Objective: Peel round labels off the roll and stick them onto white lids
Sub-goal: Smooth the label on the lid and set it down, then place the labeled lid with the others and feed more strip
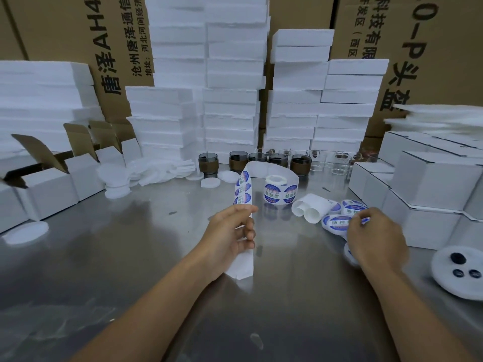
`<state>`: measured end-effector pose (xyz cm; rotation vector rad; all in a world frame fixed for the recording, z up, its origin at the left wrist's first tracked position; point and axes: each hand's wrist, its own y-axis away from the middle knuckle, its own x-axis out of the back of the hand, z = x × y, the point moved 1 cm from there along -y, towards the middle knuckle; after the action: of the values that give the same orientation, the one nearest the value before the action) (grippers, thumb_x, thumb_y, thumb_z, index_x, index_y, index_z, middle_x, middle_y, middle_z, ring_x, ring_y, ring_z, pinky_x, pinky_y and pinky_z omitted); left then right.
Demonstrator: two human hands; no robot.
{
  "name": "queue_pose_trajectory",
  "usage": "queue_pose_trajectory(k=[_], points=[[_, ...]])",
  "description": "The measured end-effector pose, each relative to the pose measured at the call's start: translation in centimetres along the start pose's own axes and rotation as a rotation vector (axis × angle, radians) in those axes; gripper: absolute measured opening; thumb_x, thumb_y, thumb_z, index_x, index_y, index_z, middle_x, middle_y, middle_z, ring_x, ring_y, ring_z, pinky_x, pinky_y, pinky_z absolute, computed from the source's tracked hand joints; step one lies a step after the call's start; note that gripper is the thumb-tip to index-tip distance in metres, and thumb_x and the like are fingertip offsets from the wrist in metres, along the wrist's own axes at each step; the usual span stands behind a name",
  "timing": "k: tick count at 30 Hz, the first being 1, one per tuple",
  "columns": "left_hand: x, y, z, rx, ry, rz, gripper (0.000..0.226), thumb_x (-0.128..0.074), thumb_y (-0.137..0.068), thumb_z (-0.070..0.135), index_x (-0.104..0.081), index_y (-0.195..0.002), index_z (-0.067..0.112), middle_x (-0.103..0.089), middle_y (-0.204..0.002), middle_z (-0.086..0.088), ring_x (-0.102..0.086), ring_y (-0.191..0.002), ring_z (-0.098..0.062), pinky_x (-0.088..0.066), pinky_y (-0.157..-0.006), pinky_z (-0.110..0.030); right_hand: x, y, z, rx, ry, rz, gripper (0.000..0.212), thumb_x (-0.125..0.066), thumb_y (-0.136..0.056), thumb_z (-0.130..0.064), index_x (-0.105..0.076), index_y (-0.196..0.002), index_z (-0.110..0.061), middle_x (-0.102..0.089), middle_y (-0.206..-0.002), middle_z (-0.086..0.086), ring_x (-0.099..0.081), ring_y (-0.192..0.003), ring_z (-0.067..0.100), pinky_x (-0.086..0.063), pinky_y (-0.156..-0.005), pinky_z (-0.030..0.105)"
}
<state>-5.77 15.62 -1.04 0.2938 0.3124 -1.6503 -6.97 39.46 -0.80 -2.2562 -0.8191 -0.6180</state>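
One head-worn view, angled forward and down.
The wide-angle camera sat close above the steel table (117, 257), facing the label roll (280, 192) (near frame centre); white foam stacks (230, 105) stood behind the roll, the table's near stretch before it.

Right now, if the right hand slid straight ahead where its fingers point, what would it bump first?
Likely the labelled lids just ahead; the right hand may even touch one, though depth is unclear.

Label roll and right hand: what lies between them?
In the head view, curled white backing paper and labelled lids lie between the label roll and the right hand.
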Motion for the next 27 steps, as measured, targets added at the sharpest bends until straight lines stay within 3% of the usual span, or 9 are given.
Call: queue_pose_trajectory(k=[4, 7, 10, 13, 17, 19, 22, 24, 27], points=[[-0.2, 0.2, 0.2, 0.002, 0.019, 0.024, 0.016, -0.048, -0.09, 0.003, -0.063, -0.089, 0.008, -0.05, -0.055, -0.001, -0.047, -0.045, -0.012, -0.042, -0.042, -0.022, 0.3, 0.3, -0.7, 0.121, 0.051, 0.026, 0.018, -0.047, -0.091, -0.019, -0.061, -0.097, -0.01, -0.062, -0.1, 0.016, -0.055, -0.093, 0.037, -0.037, -0.066, 0.035], [-0.2, 0.6, 0.6, -0.003, 0.079, 0.044, 0.013, -0.05, -0.09, 0.005, -0.062, -0.085, 0.008, -0.05, -0.055, -0.002, -0.047, -0.045, -0.012, -0.042, -0.042, -0.022, 0.4, 1.7, -2.7, 0.404, -0.047, 0.078, 0.012, -0.053, -0.089, -0.016, -0.062, -0.096, -0.013, -0.063, -0.094, 0.009, -0.056, -0.089, 0.03, -0.042, -0.066, 0.035], [-0.1, 0.9, 1.0, -0.014, 0.148, 0.082, 0.012, -0.052, -0.09, 0.007, -0.061, -0.081, 0.008, -0.049, -0.054, -0.002, -0.047, -0.044, -0.013, -0.042, -0.042, -0.021, -0.2, 5.2, -5.1, 0.697, -0.105, -0.019, 0.012, -0.065, -0.079, -0.007, -0.066, -0.09, -0.013, -0.06, -0.079, 0.002, -0.056, -0.076, 0.024, -0.038, -0.058, 0.028], [0.3, 0.8, 1.6, -0.03, 0.228, 0.148, 0.01, -0.051, -0.091, 0.007, -0.058, -0.084, 0.007, -0.047, -0.053, -0.002, -0.046, -0.043, -0.013, -0.041, -0.041, -0.022, -1.1, 7.8, -6.7, 0.872, -0.097, -0.114, 0.016, -0.074, -0.07, -0.006, -0.066, -0.081, -0.017, -0.062, -0.073, -0.004, -0.059, -0.068, 0.017, -0.045, -0.053, 0.027], [2.2, -0.8, 2.9, 0.001, 0.395, 0.259, 0.009, -0.051, -0.092, 0.012, -0.058, -0.085, 0.01, -0.051, -0.054, 0.0, -0.05, -0.044, -0.011, -0.046, -0.045, -0.022, -1.8, 8.4, -7.5, 0.945, -0.113, -0.154, 0.011, -0.072, -0.07, -0.011, -0.064, -0.073, -0.019, -0.062, -0.07, -0.007, -0.057, -0.066, 0.011, -0.039, -0.056, 0.019], [3.4, -2.4, 3.8, 0.022, 0.463, 0.33, 0.01, -0.055, -0.091, 0.013, -0.058, -0.082, 0.009, -0.054, -0.063, -0.002, -0.055, -0.051, -0.013, -0.051, -0.049, -0.024, -2.0, 8.3, -7.3, 0.918, -0.141, -0.156, 0.009, -0.069, -0.071, -0.013, -0.063, -0.073, -0.02, -0.061, -0.069, -0.009, -0.052, -0.068, 0.007, -0.037, -0.06, 0.021], [5.6, -5.9, 4.7, 0.002, 0.248, 0.487, 0.008, -0.054, -0.093, 0.013, -0.058, -0.093, 0.006, -0.055, -0.08, -0.005, -0.058, -0.074, -0.017, -0.051, -0.062, -0.029, -2.1, 8.0, -7.2, 0.906, -0.162, -0.15, 0.007, -0.064, -0.07, -0.016, -0.063, -0.072, -0.023, -0.058, -0.067, -0.013, -0.05, -0.065, 0.004, -0.038, -0.056, 0.02], [7.1, -8.4, 5.2, -0.044, -0.094, 0.579, 0.008, -0.053, -0.094, 0.014, -0.058, -0.098, 0.01, -0.054, -0.083, -0.002, -0.056, -0.082, -0.02, -0.048, -0.071, -0.03, -2.3, 7.9, -7.4, 0.928, -0.173, -0.141, 0.007, -0.064, -0.068, -0.016, -0.063, -0.07, -0.022, -0.056, -0.064, -0.013, -0.05, -0.061, 0.004, -0.038, -0.051, 0.017], [9.1, -11.9, 5.5, -0.114, -0.691, 0.629, 0.019, -0.051, -0.093, 0.017, -0.054, -0.074, 0.021, -0.052, -0.076, 0.004, -0.05, -0.087, -0.025, -0.039, -0.071, -0.031, -2.6, 7.6, -7.5, 0.967, -0.183, -0.116, 0.006, -0.066, -0.063, -0.015, -0.065, -0.066, -0.02, -0.058, -0.061, -0.011, -0.055, -0.055, 0.007, -0.043, -0.046, 0.018]])
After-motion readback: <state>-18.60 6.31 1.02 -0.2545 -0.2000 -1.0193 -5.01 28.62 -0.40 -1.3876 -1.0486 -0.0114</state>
